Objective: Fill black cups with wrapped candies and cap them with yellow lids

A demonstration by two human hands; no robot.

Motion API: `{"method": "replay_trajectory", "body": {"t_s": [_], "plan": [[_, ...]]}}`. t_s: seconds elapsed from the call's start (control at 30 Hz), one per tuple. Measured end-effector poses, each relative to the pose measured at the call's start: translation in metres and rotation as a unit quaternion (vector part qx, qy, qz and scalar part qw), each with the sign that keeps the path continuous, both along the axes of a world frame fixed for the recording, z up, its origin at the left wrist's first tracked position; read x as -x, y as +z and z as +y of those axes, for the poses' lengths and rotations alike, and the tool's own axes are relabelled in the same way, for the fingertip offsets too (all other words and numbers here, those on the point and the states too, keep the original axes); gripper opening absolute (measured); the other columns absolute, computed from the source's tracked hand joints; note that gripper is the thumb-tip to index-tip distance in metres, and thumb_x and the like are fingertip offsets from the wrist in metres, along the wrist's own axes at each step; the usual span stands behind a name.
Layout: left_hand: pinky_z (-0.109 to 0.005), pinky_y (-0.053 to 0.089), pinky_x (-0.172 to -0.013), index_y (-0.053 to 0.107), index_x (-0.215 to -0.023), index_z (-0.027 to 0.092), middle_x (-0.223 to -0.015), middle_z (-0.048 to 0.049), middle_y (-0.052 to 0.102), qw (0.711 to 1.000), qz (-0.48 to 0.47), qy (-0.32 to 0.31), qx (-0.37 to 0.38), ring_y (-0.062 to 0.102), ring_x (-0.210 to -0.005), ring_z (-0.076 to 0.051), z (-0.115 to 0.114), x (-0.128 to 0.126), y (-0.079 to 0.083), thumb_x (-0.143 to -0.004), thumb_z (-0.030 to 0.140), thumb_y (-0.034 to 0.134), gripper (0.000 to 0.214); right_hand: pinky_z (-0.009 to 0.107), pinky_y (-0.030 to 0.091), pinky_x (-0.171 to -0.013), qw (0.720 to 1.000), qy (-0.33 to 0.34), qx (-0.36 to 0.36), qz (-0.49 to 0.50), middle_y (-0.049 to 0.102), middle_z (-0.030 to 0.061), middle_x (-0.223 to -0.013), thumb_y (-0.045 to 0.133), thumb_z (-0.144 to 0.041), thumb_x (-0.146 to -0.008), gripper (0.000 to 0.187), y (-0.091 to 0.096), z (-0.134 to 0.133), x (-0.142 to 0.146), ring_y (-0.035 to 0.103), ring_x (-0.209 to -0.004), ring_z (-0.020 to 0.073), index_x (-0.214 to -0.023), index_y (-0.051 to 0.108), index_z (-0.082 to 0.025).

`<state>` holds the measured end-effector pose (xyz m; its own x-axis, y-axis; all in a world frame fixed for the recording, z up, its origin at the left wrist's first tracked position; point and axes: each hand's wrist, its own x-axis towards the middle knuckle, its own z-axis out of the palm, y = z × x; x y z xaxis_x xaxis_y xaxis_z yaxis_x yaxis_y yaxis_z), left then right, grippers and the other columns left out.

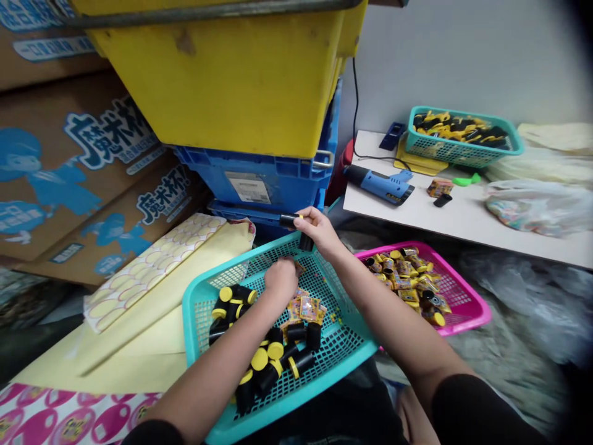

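Observation:
My left hand (281,281) is closed inside the teal basket (189,312). Its fingertips pinch a small orange printed wrapper (299,268), mostly hidden by the hand. My right hand (319,230) is above the basket's far rim. Between its fingers is a black canister (288,220), with a bit of yellow near the fingertips. A second black canister (306,241) shows just under these fingers; whether it is held too, I cannot tell. Black canisters with yellow lids (260,359) lie in the basket, beside a loose pile of orange printed wrappers (307,308).
A pink basket (482,312) of wrapped canisters stands at the right. On the white table (456,225) are a blue heat gun (380,184), a teal basket of yellow-black parts (463,151) and a plastic bag (540,207). Stacked crates (231,86) and cardboard boxes (50,161) rise behind.

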<state>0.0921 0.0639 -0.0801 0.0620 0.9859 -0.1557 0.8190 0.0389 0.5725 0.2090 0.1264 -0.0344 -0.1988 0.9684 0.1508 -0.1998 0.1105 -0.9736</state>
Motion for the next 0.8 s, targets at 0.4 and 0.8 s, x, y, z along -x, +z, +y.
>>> {"method": "replay_trajectory", "body": {"t_s": [0.4, 0.8], "plan": [[-0.026, 0.046, -0.056, 0.05, -0.105, 0.018, -0.058, 0.0028, 0.065, 0.921, -0.38, -0.001, 0.088, 0.063, -0.056, -0.015, 0.013, 0.069, 0.063, -0.067, 0.028, 0.073, 0.045, 0.024, 0.041, -0.06, 0.996, 0.082, 0.02, 0.022, 0.058, -0.0026, -0.072, 0.073, -0.047, -0.066, 0.04, 0.0, -0.003, -0.005, 0.054, -0.063, 0.0112, -0.091, 0.06, -0.02], [-0.024, 0.045, -0.055, 0.054, -0.109, 0.016, -0.067, 0.0006, 0.069, 0.866, -0.495, 0.066, 0.026, 0.06, -0.056, -0.012, 0.024, 0.081, 0.065, -0.06, 0.027, 0.079, 0.056, 0.023, 0.04, -0.061, 0.991, 0.124, 0.035, 0.024, 0.059, -0.002, -0.079, 0.078, -0.038, -0.065, 0.04, -0.005, -0.002, -0.004, 0.052, -0.064, 0.0101, -0.096, 0.06, -0.022]]}}
